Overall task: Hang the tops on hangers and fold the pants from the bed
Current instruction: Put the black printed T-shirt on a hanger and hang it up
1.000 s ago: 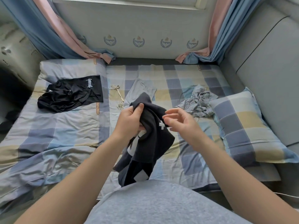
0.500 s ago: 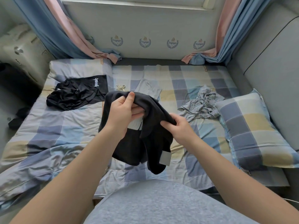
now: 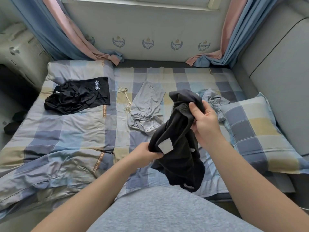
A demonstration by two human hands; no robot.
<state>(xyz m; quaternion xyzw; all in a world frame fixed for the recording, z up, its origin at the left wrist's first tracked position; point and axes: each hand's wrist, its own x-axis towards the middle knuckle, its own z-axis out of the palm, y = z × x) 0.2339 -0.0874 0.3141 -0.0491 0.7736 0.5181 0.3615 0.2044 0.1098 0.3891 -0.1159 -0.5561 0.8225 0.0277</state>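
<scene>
In the head view, the person is standing at the near edge of the bed (image 3: 66, 134) and is holding a dark garment (image 3: 180, 141) in the air above the near right part of it. The left hand (image 3: 143, 154) is gripping the lower fold of the garment, with the fingers curled round the cloth just beside a pale square patch (image 3: 165, 146). The right hand (image 3: 203, 121) is gripping the upper part, with the thumb pressing on a ribbed band. The rest of the cloth is hanging down between the forearms.

A black top (image 3: 78, 96) is lying near the far left corner of the bed. Grey pants (image 3: 147, 106) are lying in the middle, beside a thin cord (image 3: 124, 97). A crumpled grey garment (image 3: 214, 101) is lying against the checked pillow (image 3: 260, 131) at the right edge.
</scene>
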